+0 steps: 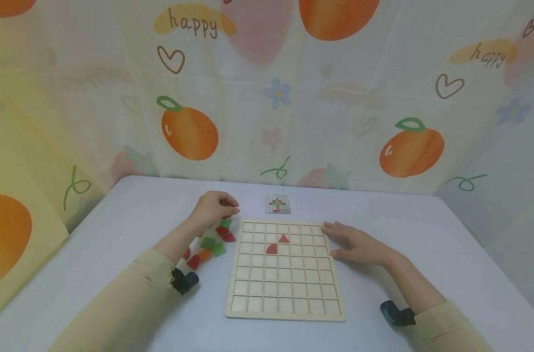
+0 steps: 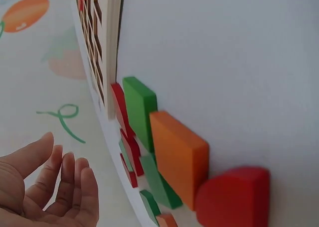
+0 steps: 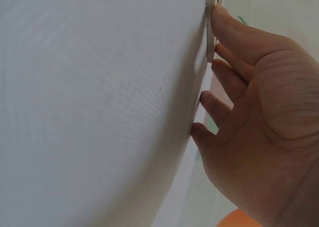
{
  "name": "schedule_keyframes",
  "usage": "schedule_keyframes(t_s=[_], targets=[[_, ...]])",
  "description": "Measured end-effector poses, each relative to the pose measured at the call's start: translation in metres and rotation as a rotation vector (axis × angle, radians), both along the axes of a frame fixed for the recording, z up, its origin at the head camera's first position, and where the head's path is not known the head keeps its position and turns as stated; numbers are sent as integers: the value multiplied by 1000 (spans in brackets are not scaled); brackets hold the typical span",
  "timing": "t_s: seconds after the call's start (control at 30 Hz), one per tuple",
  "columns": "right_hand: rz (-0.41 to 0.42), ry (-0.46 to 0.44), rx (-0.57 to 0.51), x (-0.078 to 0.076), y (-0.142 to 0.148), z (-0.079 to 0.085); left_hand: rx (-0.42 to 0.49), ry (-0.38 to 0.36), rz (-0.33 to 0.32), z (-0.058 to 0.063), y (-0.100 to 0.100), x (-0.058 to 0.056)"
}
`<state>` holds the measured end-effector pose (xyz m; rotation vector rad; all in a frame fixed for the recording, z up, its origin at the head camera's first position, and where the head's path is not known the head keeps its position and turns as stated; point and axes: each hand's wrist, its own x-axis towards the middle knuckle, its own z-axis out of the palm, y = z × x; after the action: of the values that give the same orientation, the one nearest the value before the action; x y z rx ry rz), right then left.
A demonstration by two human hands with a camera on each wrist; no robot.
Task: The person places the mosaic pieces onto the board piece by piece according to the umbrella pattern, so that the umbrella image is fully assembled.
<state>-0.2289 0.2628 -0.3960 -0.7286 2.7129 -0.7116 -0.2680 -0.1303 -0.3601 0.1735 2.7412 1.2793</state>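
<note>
My left hand (image 1: 209, 209) hovers by the far end of a scatter of loose blocks, its fingers loosely bent; in the left wrist view nothing shows between thumb and fingertips. The blocks are red, green and orange, among them an orange block (image 2: 177, 157), a green block (image 2: 139, 110) and a rounded red block (image 2: 237, 197). Spread fingers of my right hand (image 1: 359, 243) touch the right edge of a wooden grid board (image 1: 271, 291), thumb against its side. On the board lie a red triangle (image 1: 284, 239) and, diagonally below it, a red quarter-circle (image 1: 272, 249).
A small pattern card (image 1: 277, 204) with a red and green figure lies beyond the board. White cloth covers the table (image 1: 381, 215). Behind it hangs a printed curtain (image 1: 328, 137) with oranges and hearts. Each wrist carries a dark camera (image 1: 185, 281).
</note>
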Motion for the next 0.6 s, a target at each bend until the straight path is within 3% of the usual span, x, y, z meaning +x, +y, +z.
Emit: schedule_keyframes(t_s=[0.3, 0.6], targets=[[-4, 9, 10, 1, -1, 1, 5, -28, 91, -8, -15, -14], [-2, 9, -6, 3, -2, 2, -14, -86, 112, -21, -20, -22]])
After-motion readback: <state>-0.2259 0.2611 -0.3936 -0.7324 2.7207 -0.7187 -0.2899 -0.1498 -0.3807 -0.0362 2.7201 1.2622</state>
